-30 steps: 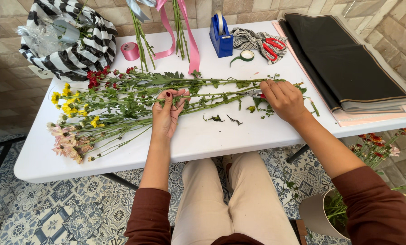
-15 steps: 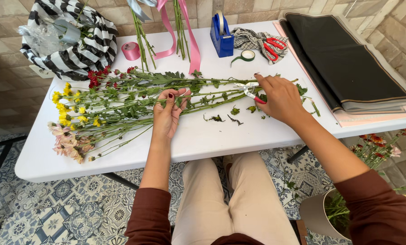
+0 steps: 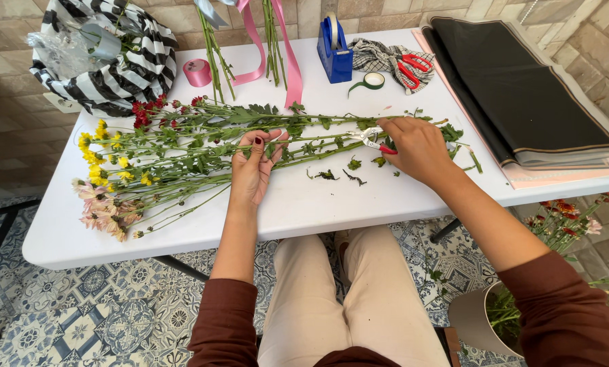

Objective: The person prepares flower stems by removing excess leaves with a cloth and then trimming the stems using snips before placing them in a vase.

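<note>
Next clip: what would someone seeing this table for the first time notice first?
A long spread of cut flowers, yellow, red and pale pink heads at the left end, lies across the white table. The left hand rests on the stems mid-table while the right hand holds red-handled snips at the stem ends. Dark wrapping sheets sit stacked at the far right.

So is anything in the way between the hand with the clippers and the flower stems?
Nothing visible. The right hand holds the red-handled clippers right at the flower stems, with no other object between them. The left hand presses the stems against the white table further along.
</note>
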